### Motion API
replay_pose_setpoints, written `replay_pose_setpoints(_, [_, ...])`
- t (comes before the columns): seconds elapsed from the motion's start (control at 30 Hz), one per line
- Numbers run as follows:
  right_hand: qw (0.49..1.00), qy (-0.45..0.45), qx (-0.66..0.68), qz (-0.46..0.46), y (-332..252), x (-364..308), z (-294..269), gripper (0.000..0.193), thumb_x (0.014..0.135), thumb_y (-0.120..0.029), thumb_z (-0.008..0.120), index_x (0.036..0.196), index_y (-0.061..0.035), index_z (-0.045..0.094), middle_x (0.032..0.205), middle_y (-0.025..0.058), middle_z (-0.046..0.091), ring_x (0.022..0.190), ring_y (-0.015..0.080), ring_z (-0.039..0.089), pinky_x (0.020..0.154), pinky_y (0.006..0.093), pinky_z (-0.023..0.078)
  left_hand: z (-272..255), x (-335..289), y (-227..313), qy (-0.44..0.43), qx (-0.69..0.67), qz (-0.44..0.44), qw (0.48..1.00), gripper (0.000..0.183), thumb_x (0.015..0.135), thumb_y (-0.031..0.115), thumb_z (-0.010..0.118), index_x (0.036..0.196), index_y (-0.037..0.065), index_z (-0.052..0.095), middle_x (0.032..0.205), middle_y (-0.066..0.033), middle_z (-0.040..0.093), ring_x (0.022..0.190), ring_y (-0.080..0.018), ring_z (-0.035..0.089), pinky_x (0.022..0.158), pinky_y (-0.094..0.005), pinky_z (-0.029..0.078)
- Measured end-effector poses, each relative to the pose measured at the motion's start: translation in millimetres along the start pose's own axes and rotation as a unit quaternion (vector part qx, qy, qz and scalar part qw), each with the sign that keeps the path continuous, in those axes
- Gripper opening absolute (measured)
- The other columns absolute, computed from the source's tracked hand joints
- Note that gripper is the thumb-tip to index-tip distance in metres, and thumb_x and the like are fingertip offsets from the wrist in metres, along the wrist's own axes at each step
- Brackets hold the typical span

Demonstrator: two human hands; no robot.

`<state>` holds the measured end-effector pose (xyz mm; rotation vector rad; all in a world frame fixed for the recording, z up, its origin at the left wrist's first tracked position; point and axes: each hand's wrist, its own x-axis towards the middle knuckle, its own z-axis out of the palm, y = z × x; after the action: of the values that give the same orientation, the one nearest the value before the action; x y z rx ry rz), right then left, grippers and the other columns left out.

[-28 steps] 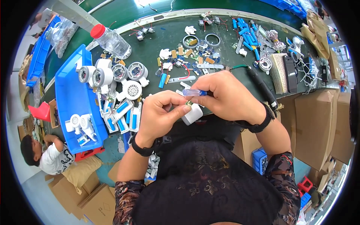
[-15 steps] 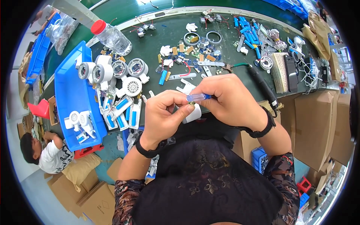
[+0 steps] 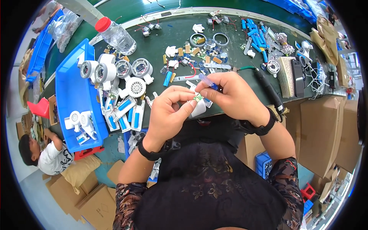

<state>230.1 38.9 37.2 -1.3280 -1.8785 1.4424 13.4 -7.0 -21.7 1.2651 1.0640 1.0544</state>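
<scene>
My left hand (image 3: 170, 113) pinches a small green circuit board (image 3: 198, 97) between thumb and forefinger, just in front of my body. My right hand (image 3: 234, 92) is closed round a screwdriver with a clear bluish handle (image 3: 208, 81); its fingertips meet the board's edge. Below the board, a white rounded plastic part (image 3: 199, 109) is partly covered by my fingers. To the left of my left hand lie white handle shells with blue battery cells (image 3: 123, 109) and white round fan heads (image 3: 136, 88).
A blue bin (image 3: 76, 99) with white fan parts stands at the left, near a red-lidded jar (image 3: 117, 37). Small boards and foam pieces (image 3: 195, 51) litter the middle. A soldering iron (image 3: 269, 89) lies at the right. Another person (image 3: 51, 153) sits at the far left.
The screwdriver handle has tipped up and away from the board, back into my right hand. The green board now shows more plainly between my fingertips.
</scene>
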Motion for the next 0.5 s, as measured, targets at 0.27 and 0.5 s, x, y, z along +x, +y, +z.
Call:
replay_pose_setpoints(0.27, [0.997,0.062,-0.027,-0.042,-12,-9,14,0.012,0.095,-0.007,0.073,0.103,0.0007,0.076,0.08,0.0115,0.069,0.068,0.0167,0.059,0.063,0.0323,0.047,5,-7,-3,0.043,-0.074,-0.001,0.996,0.009,0.093,0.002,0.074,0.101,-0.002,0.076,0.115,-0.0029,0.062,0.071,0.0003,0.049,0.062,-0.018,0.04])
replay_pose_setpoints(0.5, [0.988,0.078,-0.065,-0.114,-4,-22,21,0.012,0.091,-0.002,0.074,0.103,-0.001,0.077,0.082,0.0133,0.071,0.068,0.0236,0.064,0.062,0.0331,0.049,-3,-22,2,-0.017,0.011,-0.02,1.0,0.009,0.095,-0.007,0.069,0.104,-0.004,0.069,0.121,-0.0061,0.056,0.091,-0.0065,0.058,0.078,-0.0205,0.048])
